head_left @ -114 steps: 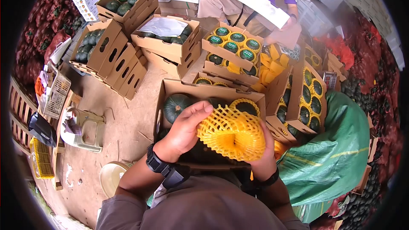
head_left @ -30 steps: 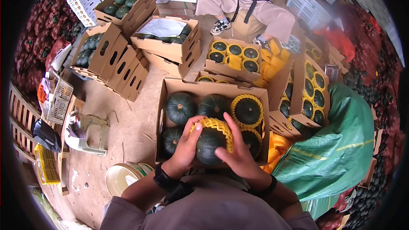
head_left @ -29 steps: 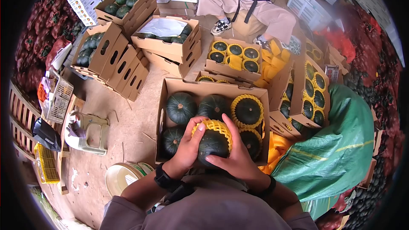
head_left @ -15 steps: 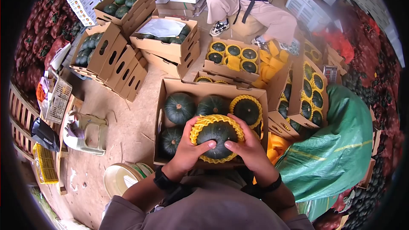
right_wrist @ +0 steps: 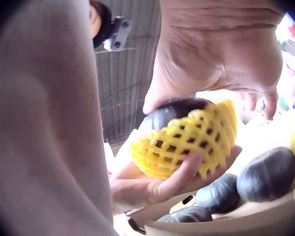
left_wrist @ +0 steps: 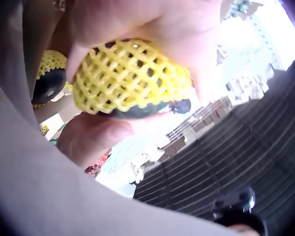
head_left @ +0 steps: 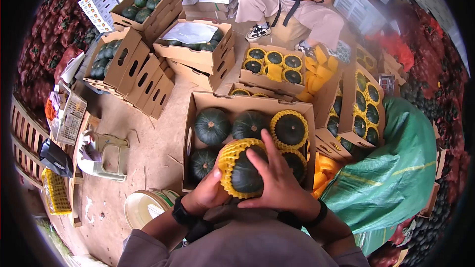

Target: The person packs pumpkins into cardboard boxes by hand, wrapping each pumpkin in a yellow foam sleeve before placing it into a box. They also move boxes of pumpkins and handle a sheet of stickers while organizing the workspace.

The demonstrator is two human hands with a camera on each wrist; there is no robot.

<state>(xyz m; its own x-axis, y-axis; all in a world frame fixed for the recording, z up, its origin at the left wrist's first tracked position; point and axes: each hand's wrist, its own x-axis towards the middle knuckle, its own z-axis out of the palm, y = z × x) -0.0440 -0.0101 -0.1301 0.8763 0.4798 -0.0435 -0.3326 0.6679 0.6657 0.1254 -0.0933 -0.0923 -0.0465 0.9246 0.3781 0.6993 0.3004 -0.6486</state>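
In the head view, my left hand (head_left: 210, 190) grips a dark green pumpkin (head_left: 246, 172) from the left, low over an open cardboard box (head_left: 232, 100). A yellow foam net (head_left: 229, 170) wraps the pumpkin's left and lower sides; its right face is bare and turned toward my right hand (head_left: 286, 190). That hand is spread, fingers mostly straight, thumb near the pumpkin's lower edge. The right wrist view shows the left thumb and fingers around the net (right_wrist: 187, 147), with the right palm above the bare skin. Inside the box, bare pumpkins (head_left: 212, 126) sit left and netted ones (head_left: 290, 129) right.
Boxes of netted pumpkins (head_left: 273, 58) stand beyond and to the right. A green woven sack (head_left: 391, 168) bulges at my right. Stacked cartons (head_left: 143, 76), a plastic stool (head_left: 104, 155) and a bucket (head_left: 141, 207) are leftward. A seated person (head_left: 292, 7) is at the back.
The yellow net, held up without a visible pumpkin at first, now wraps one. Since half a second ago the pumpkin has turned to face right, and my right hand has spread its fingers.
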